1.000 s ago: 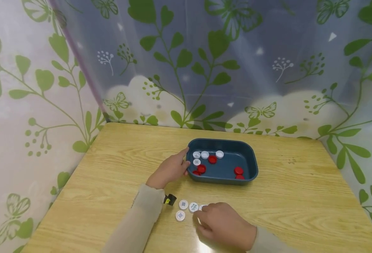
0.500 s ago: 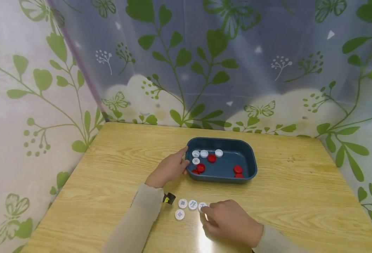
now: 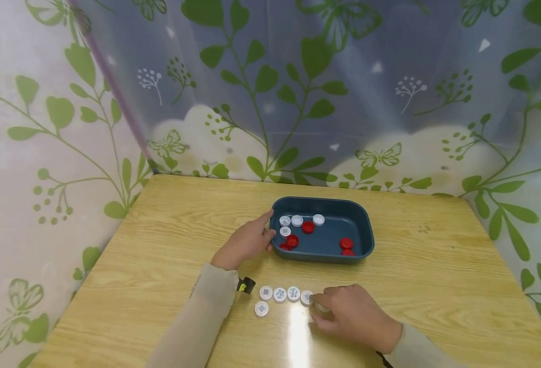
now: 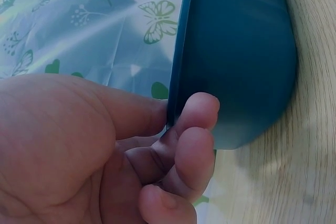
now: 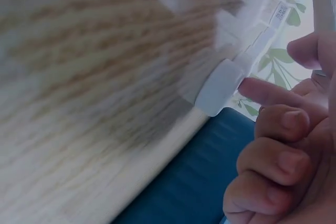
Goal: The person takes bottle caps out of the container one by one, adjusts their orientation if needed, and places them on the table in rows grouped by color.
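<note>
My left hand (image 3: 244, 243) pinches the left end of a dark blue plastic tub (image 3: 327, 258), its thumb and fingers on either side of the rim in the left wrist view. Lower right, my right hand (image 3: 355, 313) touches a round white patterned piece (image 3: 306, 298) with its outstretched index fingertip. The other fingers are curled in the right wrist view, where a white piece (image 5: 220, 87) meets that fingertip. Left of it, more white pieces (image 3: 280, 295) continue the row, and one white piece (image 3: 261, 308) lies just below. Another white piece is partly hidden under the right hand.
Inside the tub are several white cap-like pieces (image 3: 297, 221) and several red ones (image 3: 308, 227). The wooden table (image 3: 160, 225) ends at a leaf-patterned curtain (image 3: 270, 102) behind. A black device with a yellow mark (image 3: 245, 285) sits on the left wrist.
My right hand has moved right along the row, from the third white piece to the fourth, uncovering more of them. The left hand stays on the tub's rim.
</note>
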`<state>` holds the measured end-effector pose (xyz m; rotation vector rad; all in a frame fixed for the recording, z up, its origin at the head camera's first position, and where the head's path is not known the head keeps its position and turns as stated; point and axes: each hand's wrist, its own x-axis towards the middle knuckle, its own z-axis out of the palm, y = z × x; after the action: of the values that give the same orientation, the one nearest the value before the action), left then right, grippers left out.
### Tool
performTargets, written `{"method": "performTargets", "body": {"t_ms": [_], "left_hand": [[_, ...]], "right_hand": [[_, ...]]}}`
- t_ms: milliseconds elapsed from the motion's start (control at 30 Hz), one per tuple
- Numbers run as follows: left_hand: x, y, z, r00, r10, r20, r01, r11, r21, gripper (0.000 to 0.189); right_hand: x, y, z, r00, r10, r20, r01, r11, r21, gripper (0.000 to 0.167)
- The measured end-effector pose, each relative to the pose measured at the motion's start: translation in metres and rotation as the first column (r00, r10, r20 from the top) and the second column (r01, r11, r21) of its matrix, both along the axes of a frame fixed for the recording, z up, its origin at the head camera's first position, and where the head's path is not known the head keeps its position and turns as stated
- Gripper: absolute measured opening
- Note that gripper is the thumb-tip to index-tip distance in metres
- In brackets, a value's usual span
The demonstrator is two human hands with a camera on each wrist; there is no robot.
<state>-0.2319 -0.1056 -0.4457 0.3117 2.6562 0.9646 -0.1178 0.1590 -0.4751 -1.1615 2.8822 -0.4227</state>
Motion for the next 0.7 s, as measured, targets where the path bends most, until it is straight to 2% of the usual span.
{"method": "performTargets", "body": {"t_ms": [67,200,300,367,533,600,700], "left_hand": [[0.000,-0.001,0.001,1.000,0.001,0.004,-0.001,1.000,0.001,0.061],[0.000,-0.002,0.002,1.000,0.002,0.014,-0.002,1.000,0.003,0.062],[0.000,-0.002,0.001,1.000,0.004,0.018,-0.004,1.000,0.002,0.062],[0.000,-0.001,0.001,1.000,0.004,0.016,-0.004,1.000,0.001,0.062],[0.000,-0.002,0.000,1.000,0.007,0.017,-0.007,1.000,0.005,0.062],[-0.001,-0.002,0.000,1.000,0.007,0.021,-0.007,1.000,0.011,0.062],[-0.001,-0.002,0.001,1.000,0.009,0.025,-0.009,1.000,0.015,0.062]], "right_hand": [[-0.001,0.001,0.000,1.000,0.005,-0.008,-0.005,1.000,-0.006,0.019],[0.000,0.005,0.001,1.000,0.006,-0.010,-0.006,1.000,-0.021,0.006],[0.000,0.012,0.001,1.000,-0.003,-0.023,0.002,1.000,-0.031,0.017],[0.000,0.015,0.000,0.999,-0.011,-0.039,0.010,0.999,-0.038,0.018],[-0.002,0.013,-0.002,0.996,0.016,-0.084,-0.021,0.998,-0.059,0.006],[-0.003,0.009,-0.001,0.997,0.025,-0.077,-0.029,0.998,-0.055,0.004],[-0.009,0.002,0.005,1.000,0.017,-0.013,-0.017,0.998,-0.061,0.008]]}}
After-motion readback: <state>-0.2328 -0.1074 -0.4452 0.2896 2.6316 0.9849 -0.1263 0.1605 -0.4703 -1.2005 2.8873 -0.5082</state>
